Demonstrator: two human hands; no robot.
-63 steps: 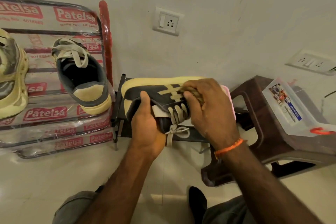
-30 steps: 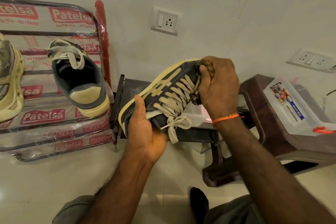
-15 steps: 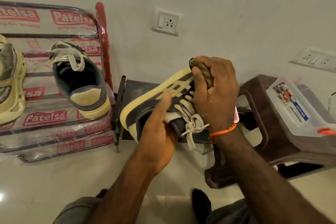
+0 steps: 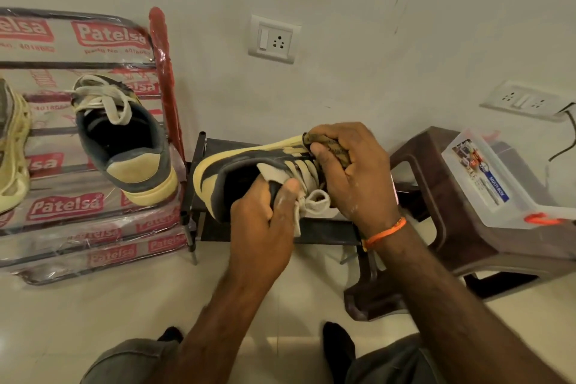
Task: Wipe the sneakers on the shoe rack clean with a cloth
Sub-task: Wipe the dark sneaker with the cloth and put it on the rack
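Over the low black stand [image 4: 274,232], the left hand [image 4: 265,224] grips the sneaker [image 4: 237,165] at its heel opening. The shoe's toe points to 2 o'clock, where the right hand [image 4: 358,171] squeezes the cloth [image 4: 327,146] against it.

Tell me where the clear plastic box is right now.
In the head view, the clear plastic box sits at the far right on top of the brown plastic stool, below the wall socket.

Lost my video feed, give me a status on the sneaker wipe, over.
Left hand grips sneaker at collar. Right hand presses brown cloth on laces. Nothing in the way.
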